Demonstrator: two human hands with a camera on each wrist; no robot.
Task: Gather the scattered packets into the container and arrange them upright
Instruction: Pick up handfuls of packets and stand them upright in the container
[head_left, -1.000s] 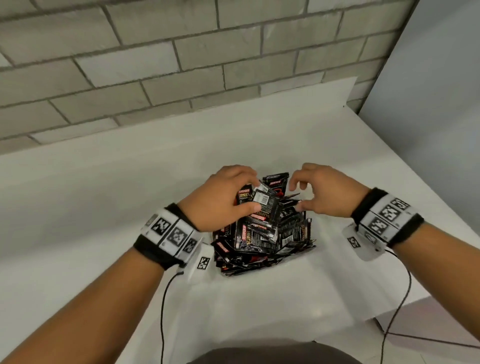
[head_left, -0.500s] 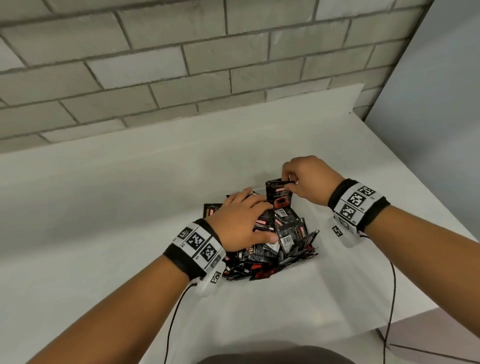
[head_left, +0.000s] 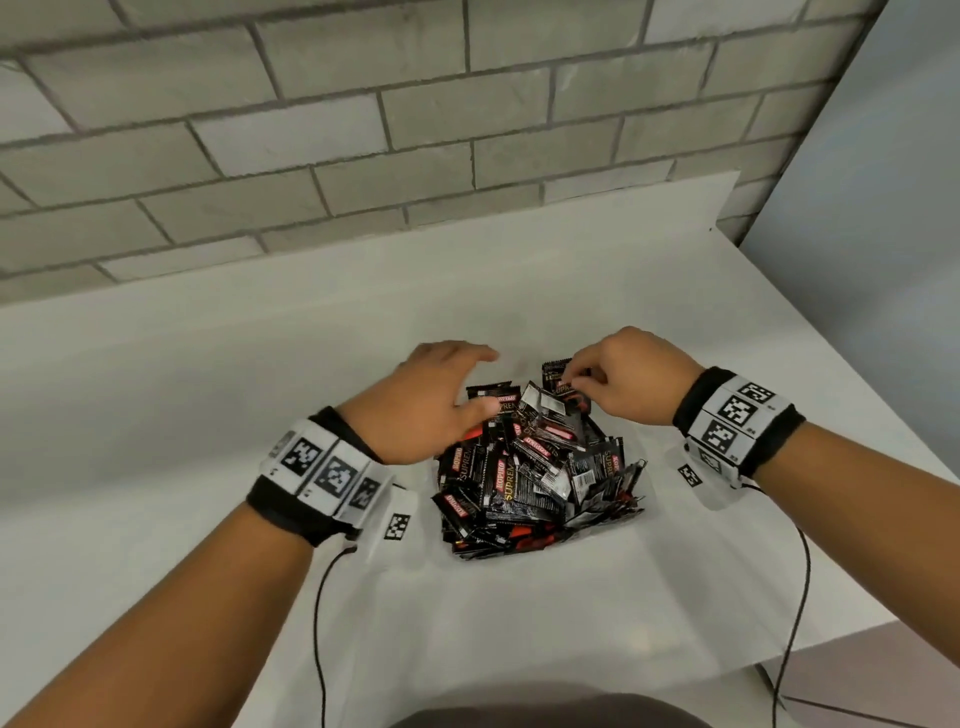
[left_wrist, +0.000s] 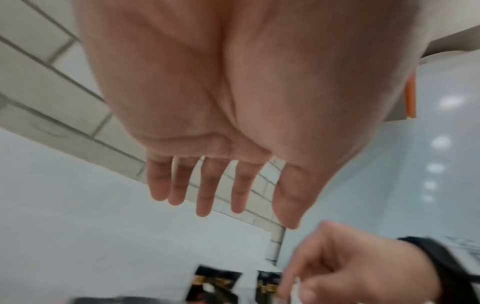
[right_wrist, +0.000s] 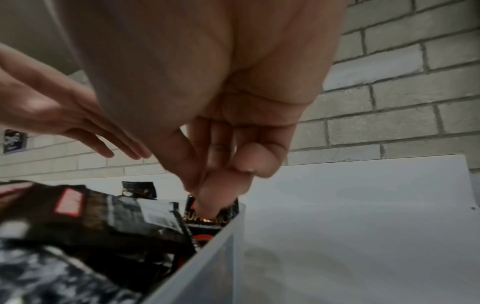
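Dozens of packets (head_left: 535, 467) fill the clear container (right_wrist: 207, 267) at table centre, mostly flat. At ten o'clock the left hand (head_left: 431, 405) has lifted off, fingers spread, empty. At one o'clock the right hand (head_left: 618, 379) pinches one packet (head_left: 558, 376) upright; standing them has begun.

Black packets (head_left: 524, 467) are marked with red and gold; wristbands (head_left: 332, 475) are checkered black-and-white; the wall (head_left: 363, 130) is grey brick.
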